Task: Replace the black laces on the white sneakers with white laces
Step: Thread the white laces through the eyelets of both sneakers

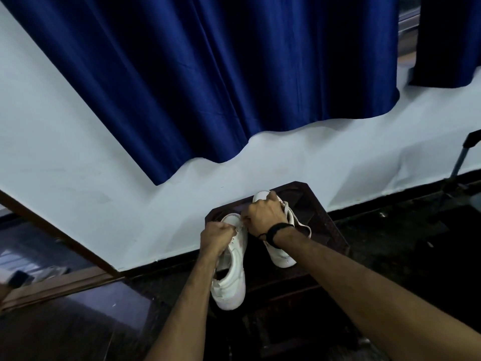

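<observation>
Both fists are working at the near sneaker's lacing.

I am seeing both arms reaching forward over a dark stool (322, 220); the left hand (217, 237) and right hand (264, 217) are curling tightly, each seeming to pinch a white lace (240, 225) over the left sneaker (231, 277), though the hold itself is blurring. The right sneaker (282, 254) is lying just beside it, partly under my right wrist.

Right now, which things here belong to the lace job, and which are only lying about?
Job:
left sneaker
right sneaker
white lace
left hand
right hand
stool

Not part of it:
blue curtain
wall
wristband
</observation>
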`<state>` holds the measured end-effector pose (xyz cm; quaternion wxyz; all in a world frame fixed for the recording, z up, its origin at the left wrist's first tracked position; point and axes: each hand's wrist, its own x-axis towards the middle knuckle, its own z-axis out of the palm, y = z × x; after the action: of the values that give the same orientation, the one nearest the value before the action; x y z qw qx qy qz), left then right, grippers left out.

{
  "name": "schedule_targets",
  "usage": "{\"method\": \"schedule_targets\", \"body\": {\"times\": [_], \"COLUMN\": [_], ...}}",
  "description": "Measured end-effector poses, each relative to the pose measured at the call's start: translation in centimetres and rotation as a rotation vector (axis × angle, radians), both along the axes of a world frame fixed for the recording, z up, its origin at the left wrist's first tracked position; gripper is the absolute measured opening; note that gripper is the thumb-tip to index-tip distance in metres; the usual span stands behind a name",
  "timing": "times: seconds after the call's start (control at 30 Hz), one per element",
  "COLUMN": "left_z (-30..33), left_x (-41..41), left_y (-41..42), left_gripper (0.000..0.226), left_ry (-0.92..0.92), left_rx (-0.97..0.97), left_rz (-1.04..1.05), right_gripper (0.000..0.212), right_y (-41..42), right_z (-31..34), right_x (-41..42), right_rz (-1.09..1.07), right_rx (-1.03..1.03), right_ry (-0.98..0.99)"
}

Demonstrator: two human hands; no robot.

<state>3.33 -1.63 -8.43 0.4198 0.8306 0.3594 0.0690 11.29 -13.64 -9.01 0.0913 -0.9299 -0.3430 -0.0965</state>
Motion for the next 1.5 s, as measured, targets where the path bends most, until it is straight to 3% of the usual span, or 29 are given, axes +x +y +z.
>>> {"method": "schedule_targets", "body": {"times": [0.13,0.2,0.47,0.7,1.03,1.2,1.5], "left_z": [-0.5,-0.7,-1.2,-1.5,-1.6,-1.5,-2.6], "left_x": [-0.3,-0.3,-0.5,-0.7,-0.7,-0.5,-0.4], "left_y": [0.3,0.5,-0.2,-0.4,-0.3,0.0,1.3], "left_gripper": [0.016,0.007,0.015,0.010,0.020,0.013,0.006], "left_ry": [-0.040,-0.055,-0.097,-0.171,-0.196,-0.206,-0.143], "left_rx": [-0.118,-0.134,-0.182,-0.164,-0.368,-0.472,-0.279], "left_rz": [0.049,0.041,0.143,0.167,0.200,0.207,0.015], "right_gripper": [0.025,0.025,0.024,0.027,0.021,0.021,0.016], "right_y": [0.5,0.7,0.4,0.0,0.2,0.6,0.7], "right_z": [0.0,0.1,-0.2,-0.1,0.1,-0.1,-0.4], "right_x": [0.1,0.2,0.7,0.5,0.1,0.1,0.4], "right_rz": [0.100,0.086,-0.035,0.001,0.021,0.039,0.017], "right_rx": [-0.085,-0.085,0.063,0.107,0.087,0.047,0.076], "right_ry": [0.013,0.089,0.267,0.269,0.243,0.209,0.244]}}
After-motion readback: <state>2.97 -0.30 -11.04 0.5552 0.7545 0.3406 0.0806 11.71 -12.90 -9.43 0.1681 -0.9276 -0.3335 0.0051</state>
